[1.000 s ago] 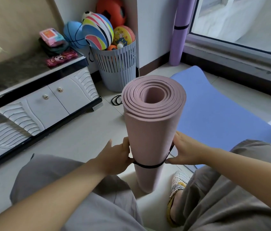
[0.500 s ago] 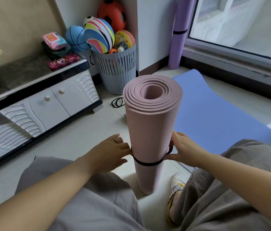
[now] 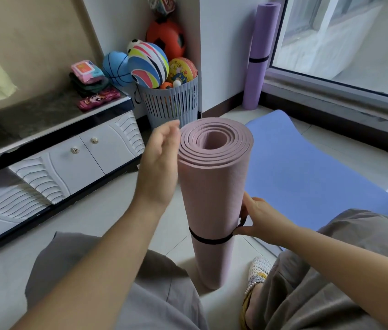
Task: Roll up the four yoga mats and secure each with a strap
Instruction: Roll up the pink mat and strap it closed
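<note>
Two hands flank pink mat (image 3: 212, 198): left hand (image 3: 159, 163) high, right hand (image 3: 259, 217) pinching strap (image 3: 209, 241).

Upright pink mat (image 3: 212, 191) (strapped); right hand (image 3: 259, 217) pinches strap (image 3: 208, 241); left hand (image 3: 158, 167) beside top.

Left of the fingers of the left hand (image 3: 159, 167), tile floor (image 3: 107, 210) lies open up to the white cabinet (image 3: 81, 158), a ball basket (image 3: 171, 108) stands beyond their tips, the upright pink rolled mat (image 3: 212, 194) with its black strap (image 3: 209, 241) blocks the span to the right hand (image 3: 259, 220), and beyond that hand's fingers the flat blue mat (image 3: 307, 167) seems unobstructed.
</note>
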